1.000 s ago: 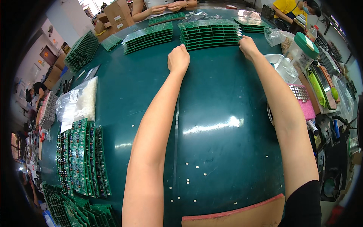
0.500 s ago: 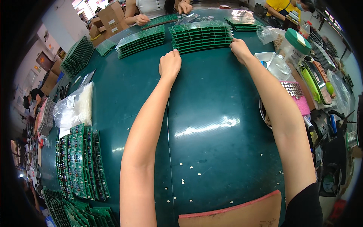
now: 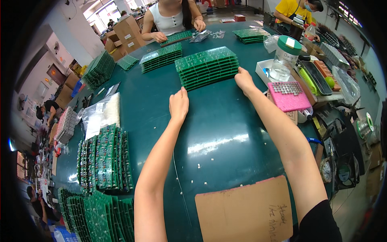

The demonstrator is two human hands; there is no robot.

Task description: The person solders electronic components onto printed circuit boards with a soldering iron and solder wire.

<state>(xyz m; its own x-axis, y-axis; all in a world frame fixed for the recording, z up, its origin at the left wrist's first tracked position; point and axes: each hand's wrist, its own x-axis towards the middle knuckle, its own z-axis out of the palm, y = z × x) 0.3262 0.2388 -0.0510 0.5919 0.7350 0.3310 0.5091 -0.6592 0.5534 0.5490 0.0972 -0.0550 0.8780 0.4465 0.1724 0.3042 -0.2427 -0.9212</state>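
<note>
- Workshop setting: a broad dark-green desk (image 3: 225, 133) fills the view, with cardboard boxes (image 3: 125, 32) stacked at its far left and other people seated along the far edge.
- Lying flat at the middle of the far half is a fanned stack of green circuit boards (image 3: 206, 66), its layers stepped toward the viewer.
- Left hand (image 3: 179, 105) lies palm down on the desk, fingers together and stretched out, tips touching the stack's near left corner; it grips nothing.
- Right hand (image 3: 244, 80) rests against the stack's near right corner, fingers curled at the edge of the boards; whether they pinch a board cannot be told.
- Just right of that hand sits a pink tray (image 3: 288, 96) holding rows of small metal parts, and behind it a clear jar with a green lid (image 3: 284, 58) standing in a white tray.
- A second row of green boards (image 3: 161, 57) lies left of the stack, near but apart.
- At the left of the desk, upright green boards (image 3: 105, 158) stand packed on edge, with more (image 3: 96, 218) at the near corner and a clear plastic bag (image 3: 100, 115) beyond them.
- A brown cardboard sheet (image 3: 244, 211) lies on the near edge between the forearms.
- Small white bits (image 3: 197, 166) are scattered on the desk near the middle.
</note>
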